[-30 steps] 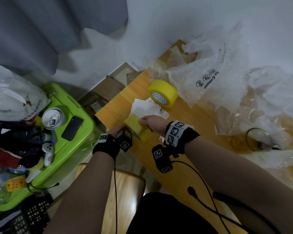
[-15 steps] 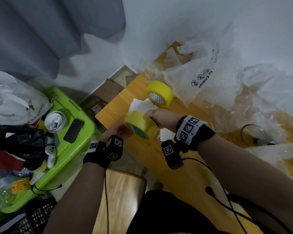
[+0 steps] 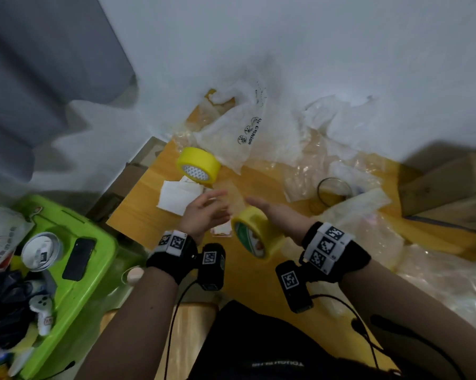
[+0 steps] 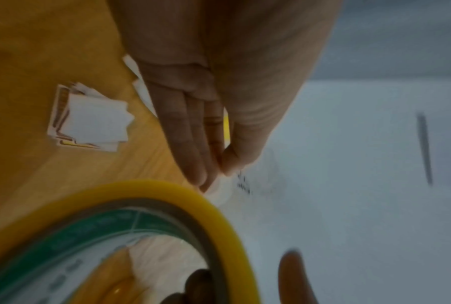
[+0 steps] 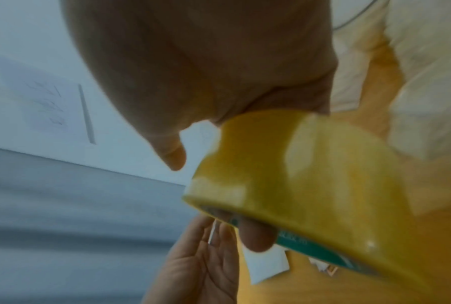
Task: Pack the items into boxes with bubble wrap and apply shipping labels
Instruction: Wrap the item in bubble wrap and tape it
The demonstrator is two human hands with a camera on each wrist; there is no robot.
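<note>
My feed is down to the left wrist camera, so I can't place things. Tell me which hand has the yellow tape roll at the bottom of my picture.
Observer: The right hand holds that yellow tape roll. The right wrist view shows a finger hooked through its core.
Operator: Report any spare tape.
Observer: A second yellow roll lies on the wooden table, beyond the left hand.
Operator: Find me a box.
Observer: A cardboard box shows at the right, past the clear packing wrap.
</note>
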